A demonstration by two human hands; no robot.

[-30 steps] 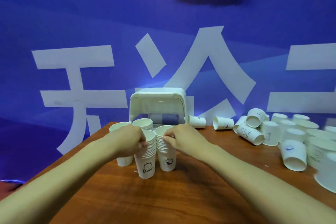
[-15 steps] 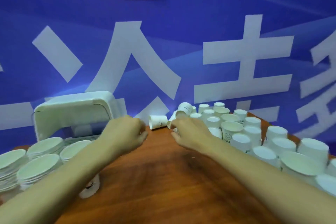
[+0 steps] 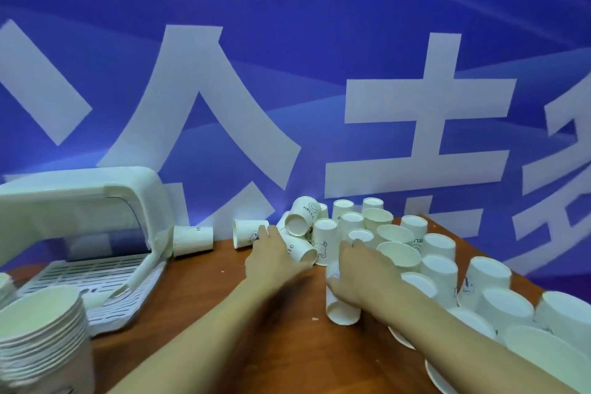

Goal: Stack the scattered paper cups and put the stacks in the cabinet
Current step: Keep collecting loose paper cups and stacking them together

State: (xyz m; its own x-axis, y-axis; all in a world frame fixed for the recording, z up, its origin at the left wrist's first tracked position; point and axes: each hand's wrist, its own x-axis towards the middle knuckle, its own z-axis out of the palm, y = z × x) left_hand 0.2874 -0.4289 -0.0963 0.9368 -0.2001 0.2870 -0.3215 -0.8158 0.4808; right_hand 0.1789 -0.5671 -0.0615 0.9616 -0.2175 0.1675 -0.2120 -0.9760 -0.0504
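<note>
Where cups [image 3: 438, 269] crowd it, brown wooden table [image 3: 198, 291] (blue banner [image 3: 287, 41] behind).

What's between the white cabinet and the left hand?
In the head view, two paper cups lie on their sides: one cup beside the cabinet, another cup at the left hand, bare table between them.
</note>
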